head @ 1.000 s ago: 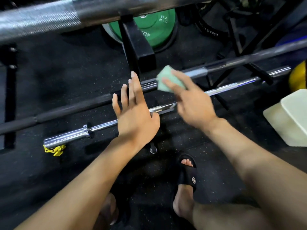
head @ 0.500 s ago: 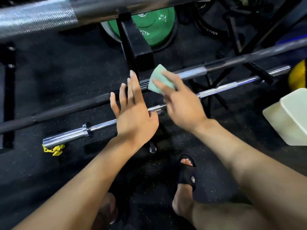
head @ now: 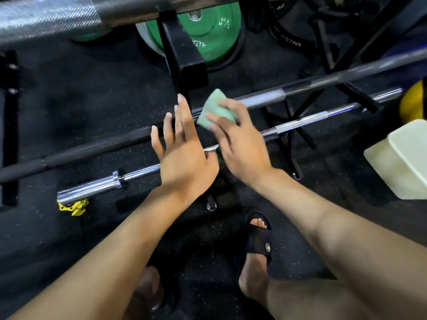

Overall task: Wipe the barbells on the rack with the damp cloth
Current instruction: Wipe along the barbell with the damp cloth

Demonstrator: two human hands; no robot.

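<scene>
Right hand (head: 240, 146) pinches folded green cloth (head: 216, 109) against the dark barbell (head: 92, 147), cloth at roughly 12 o'clock of frame center. Left hand (head: 184, 155) spread flat, fingers straight and apart, holding nothing (hovering over the chrome barbell (head: 138, 174)). Green plate (head: 212, 33) at 12, yellow clip (head: 72, 205) at 8.

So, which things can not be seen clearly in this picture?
- Head view: where the cloth meets the dark bar; the right hand covers it.
- Chrome bar: its middle is behind the left hand and the right hand.
- Top bar: blurred, cut by the left edge.
- Print on the green plate: too blurred to read.
</scene>
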